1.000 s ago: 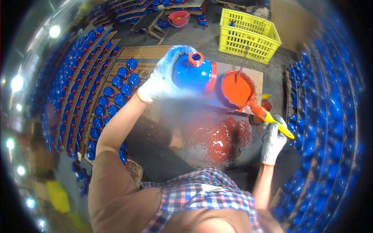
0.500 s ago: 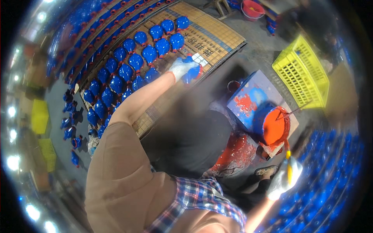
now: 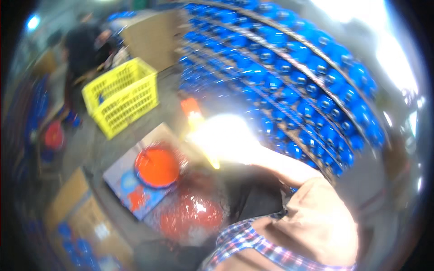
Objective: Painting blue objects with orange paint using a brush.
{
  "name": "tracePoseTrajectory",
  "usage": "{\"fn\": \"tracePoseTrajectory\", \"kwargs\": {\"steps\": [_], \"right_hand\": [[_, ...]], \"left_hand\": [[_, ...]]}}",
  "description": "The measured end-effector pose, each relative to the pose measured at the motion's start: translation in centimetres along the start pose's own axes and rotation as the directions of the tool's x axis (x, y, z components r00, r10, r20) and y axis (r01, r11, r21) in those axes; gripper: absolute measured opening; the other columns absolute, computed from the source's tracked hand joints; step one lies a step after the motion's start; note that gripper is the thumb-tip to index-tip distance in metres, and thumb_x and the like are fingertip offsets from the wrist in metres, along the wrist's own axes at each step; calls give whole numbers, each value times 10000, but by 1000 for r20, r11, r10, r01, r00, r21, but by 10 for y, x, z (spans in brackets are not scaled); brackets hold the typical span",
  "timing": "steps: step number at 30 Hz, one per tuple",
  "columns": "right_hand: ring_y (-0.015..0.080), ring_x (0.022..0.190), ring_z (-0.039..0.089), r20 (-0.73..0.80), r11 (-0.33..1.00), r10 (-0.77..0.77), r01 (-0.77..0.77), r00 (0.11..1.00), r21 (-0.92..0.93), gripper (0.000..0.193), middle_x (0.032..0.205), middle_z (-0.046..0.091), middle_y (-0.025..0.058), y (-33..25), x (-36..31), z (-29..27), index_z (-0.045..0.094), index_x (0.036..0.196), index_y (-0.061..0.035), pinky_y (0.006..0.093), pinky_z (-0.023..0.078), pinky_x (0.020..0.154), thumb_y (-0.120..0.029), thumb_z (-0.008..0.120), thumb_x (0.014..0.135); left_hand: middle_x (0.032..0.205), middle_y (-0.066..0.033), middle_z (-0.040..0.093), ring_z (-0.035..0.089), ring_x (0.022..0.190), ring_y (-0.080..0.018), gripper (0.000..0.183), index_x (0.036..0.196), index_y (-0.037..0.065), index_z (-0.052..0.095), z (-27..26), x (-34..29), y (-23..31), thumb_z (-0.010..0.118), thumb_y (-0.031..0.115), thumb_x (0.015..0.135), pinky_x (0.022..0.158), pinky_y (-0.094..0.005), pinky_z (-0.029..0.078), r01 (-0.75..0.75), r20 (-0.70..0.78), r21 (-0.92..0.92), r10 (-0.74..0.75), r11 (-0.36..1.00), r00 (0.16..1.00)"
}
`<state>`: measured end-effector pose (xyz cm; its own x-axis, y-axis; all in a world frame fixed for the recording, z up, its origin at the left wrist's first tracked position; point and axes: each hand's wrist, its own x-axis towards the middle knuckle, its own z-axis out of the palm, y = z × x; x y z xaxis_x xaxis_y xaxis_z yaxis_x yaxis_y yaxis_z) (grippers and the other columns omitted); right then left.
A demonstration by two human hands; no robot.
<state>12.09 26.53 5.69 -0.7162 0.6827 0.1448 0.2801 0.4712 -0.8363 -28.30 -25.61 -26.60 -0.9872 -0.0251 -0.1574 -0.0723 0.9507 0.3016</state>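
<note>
My right hand (image 3: 226, 137) wears a white glove, washed out by strong light. It is closed round the yellow handle of a paintbrush (image 3: 191, 110), whose red tip points up and away. Just left of it stands a pot of orange-red paint (image 3: 158, 166) with a stick in it, on a paint-stained board (image 3: 110, 175). Past the brush, rows of glossy blue rounded metal parts (image 3: 307, 108) run along racks. At the lower left edge, a pale blurred patch beside some blue parts (image 3: 81, 253) may be my left glove; its fingers cannot be made out.
A yellow plastic crate (image 3: 124, 97) stands beyond the paint pot, with a large cardboard box (image 3: 153, 38) behind it. A red-smeared rounded surface (image 3: 192, 217) lies close to me. A brown board (image 3: 72, 198) is at lower left. Another person (image 3: 83, 47) is at far left.
My view has swung to the right, towards the racked blue parts. My right hand has brought the paintbrush up and forward beside the racks. The left hand was on a blue part before.
</note>
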Motion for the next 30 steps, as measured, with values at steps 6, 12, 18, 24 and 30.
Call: {"fn": "tracePoseTrajectory", "kwargs": {"steps": [6,12,18,24,30], "right_hand": [[215,737,684,-21,247,-628,173,778,-953,242,853,688,49,-23,-15,-153,699,1083,-190,339,540,621,-141,701,847],[270,739,671,-126,-294,-591,-359,796,-886,170,858,627,102,-43,-13,-320,608,1033,-179,422,538,611,-128,597,871],[263,719,672,-46,-203,-569,-194,821,-960,287,895,623,90,-18,-15,-385,622,1158,-204,407,528,634,-110,589,889],[208,701,677,55,-50,-773,25,632,-998,334,981,699,51,-50,-52,-352,676,1117,-187,306,534,604,-8,656,836],[139,838,669,-41,355,-857,529,514,-771,276,1040,687,89,-97,-91,-254,627,1100,-14,268,549,738,115,658,858]], "left_hand": [[1163,-393,595,611,1125,-465,1017,1293,-162,509,0,-40,13,558,749,843,982,-504,490,-83,-369,278,186,957,911],[1192,-400,579,604,1127,-468,1041,1301,-171,492,41,-52,26,554,760,839,989,-510,486,-303,-463,350,445,886,767],[1134,-269,638,634,1019,-403,666,1229,-69,598,37,-74,41,674,488,871,892,-454,522,-409,-518,325,522,853,678],[1126,-169,654,624,1011,-270,348,1161,-42,616,-56,-120,129,740,122,880,916,-339,498,-586,-367,-406,462,701,807],[1186,-95,639,599,1090,-195,334,1169,-11,635,-157,-234,289,726,90,864,997,-333,455,-686,-335,-690,739,229,584]]}}
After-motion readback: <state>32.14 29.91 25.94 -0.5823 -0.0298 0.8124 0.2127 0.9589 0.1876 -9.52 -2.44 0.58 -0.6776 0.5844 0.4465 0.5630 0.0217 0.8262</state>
